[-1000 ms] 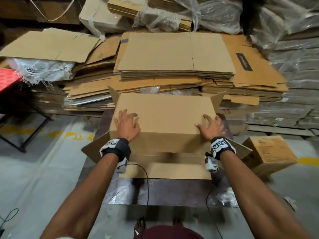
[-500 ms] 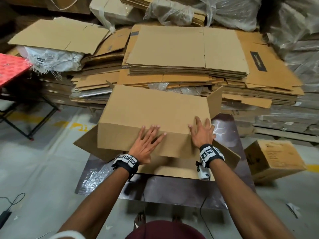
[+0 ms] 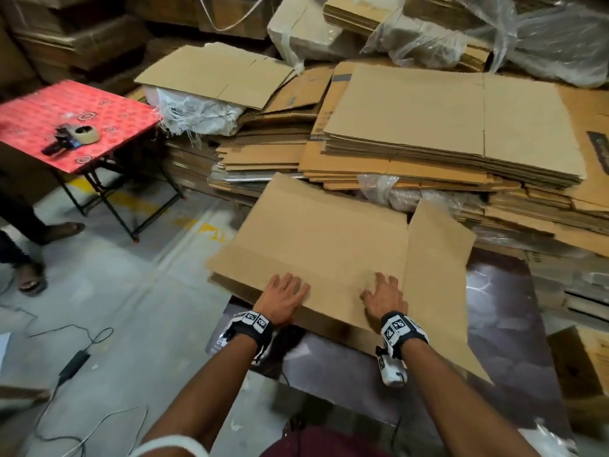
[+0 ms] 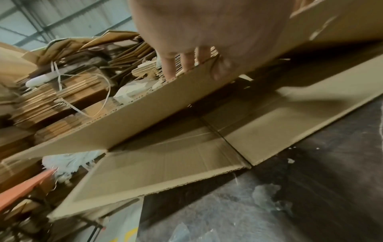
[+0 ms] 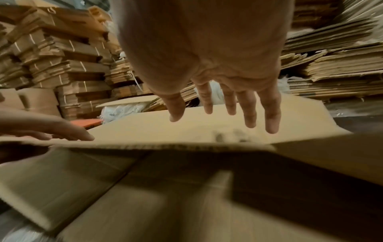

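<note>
- Cardboard box [image 3: 323, 239], folded down almost flat, lies on the dark desk [image 3: 501, 308]. Its long axis runs left to right in front of the person, and its left end juts past the desk's edge over the floor.
- Both hands rest on the near long edge of the top panel, so the box stretches away from them, forward and leftward. The left hand [image 3: 283, 300] sits near the middle of that edge. The right hand [image 3: 385, 300] is just beside the slit where the side flap [image 3: 438, 258] splays off to the right.
- Grip: neither hand clasps anything. The left fingers lie straight on the top face, and the right fingers are spread and straight over it.
- The panel lies directly under both palms, so the coming move looks like a straight downward press. The right hand is better placed to reach the loose flap.
- Seen from the head, the whole layout is clear and the top panel reads as nearly flat, but its underside is hidden.
- From the left wrist, a wedge of shadow shows between the top panel and the lower layer [image 4: 176, 163], so the fold has not fully closed. The thumb [image 4: 219, 70] lies at the panel's edge, and I cannot tell whether it hooks beneath.
- From the right wrist the picture is blurred. It shows the fingers [image 5: 271, 111] over the panel and the same dark gap below; that view cannot tell contact from a slight hover.
</note>
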A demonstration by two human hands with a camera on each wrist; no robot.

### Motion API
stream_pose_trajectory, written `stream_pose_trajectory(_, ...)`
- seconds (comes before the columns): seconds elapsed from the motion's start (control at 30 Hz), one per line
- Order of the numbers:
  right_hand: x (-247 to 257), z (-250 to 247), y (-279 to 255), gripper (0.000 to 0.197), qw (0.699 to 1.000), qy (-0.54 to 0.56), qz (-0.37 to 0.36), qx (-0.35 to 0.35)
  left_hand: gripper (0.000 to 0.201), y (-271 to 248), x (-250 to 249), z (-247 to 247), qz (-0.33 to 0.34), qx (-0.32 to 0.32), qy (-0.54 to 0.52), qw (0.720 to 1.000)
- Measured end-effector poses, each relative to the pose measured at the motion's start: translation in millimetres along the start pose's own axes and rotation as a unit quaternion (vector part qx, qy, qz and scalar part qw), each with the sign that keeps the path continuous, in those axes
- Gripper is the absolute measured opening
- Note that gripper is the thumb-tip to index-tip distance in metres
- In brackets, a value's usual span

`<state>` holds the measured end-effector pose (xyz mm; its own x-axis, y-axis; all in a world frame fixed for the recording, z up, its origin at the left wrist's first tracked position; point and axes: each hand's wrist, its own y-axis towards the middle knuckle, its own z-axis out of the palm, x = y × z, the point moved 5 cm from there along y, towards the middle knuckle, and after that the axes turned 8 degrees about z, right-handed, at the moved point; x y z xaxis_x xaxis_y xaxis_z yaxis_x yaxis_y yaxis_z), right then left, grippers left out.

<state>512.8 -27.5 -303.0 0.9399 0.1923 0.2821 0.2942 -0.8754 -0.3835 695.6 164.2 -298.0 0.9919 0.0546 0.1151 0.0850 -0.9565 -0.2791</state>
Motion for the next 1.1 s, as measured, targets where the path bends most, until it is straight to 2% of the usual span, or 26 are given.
stream_pose_trajectory(0.13, 10, 46, -13, 0.067, 0.996, -0.021, -0.029, 0.08, 0.049, 0, 20, 18, -0.026, 0.037, -0.048, 0.998)
stream_pose_trajectory(0.27, 8, 81, -27, 0.066, 0.988, -0.072, -0.055, 0.122, 0.039, 4, 24, 42, -0.015, 0.046, -0.069, 0.996)
stream_pose_trajectory(0.33, 6, 92, -33, 0.067, 0.986, -0.098, -0.066, 0.118, 0.042, 5, 24, 54, -0.009, 0.045, -0.081, 0.996)
stream_pose_trajectory(0.47, 4, 111, -39, 0.082, 0.977, -0.156, -0.095, 0.109, 0.051, 6, 22, 76, 0.005, 0.043, -0.111, 0.993)
stream_pose_trajectory(0.6, -2, 131, -41, 0.078, 0.973, -0.184, -0.101, 0.099, 0.056, 8, 21, 97, 0.028, 0.045, -0.095, 0.994)
stream_pose_trajectory(0.73, -10, 148, -47, 0.078, 0.975, -0.177, -0.091, 0.102, 0.041, 12, 21, 114, 0.1, 0.023, -0.034, 0.994)
stream_pose_trajectory(0.83, -11, 153, -53, 0.08, 0.977, -0.166, -0.084, 0.103, 0.051, 17, 23, 136, 0.15, 0.046, 0.03, 0.987)
stream_pose_trajectory(0.93, -9, 154, -59, 0.084, 0.978, -0.164, -0.08, 0.103, 0.064, 22, 11, 136, 0.2, 0.046, 0.08, 0.975)
stream_pose_trajectory(1.0, -6, 152, -63, 0.085, 0.976, -0.175, -0.083, 0.096, 0.052, 22, 4, 129, 0.198, 0.075, 0.091, 0.973)
stream_pose_trajectory(1.1, 0, 144, -67, 0.087, 0.974, -0.192, -0.091, 0.071, 0.04, 21, 4, 120, 0.136, 0.124, 0.083, 0.979)
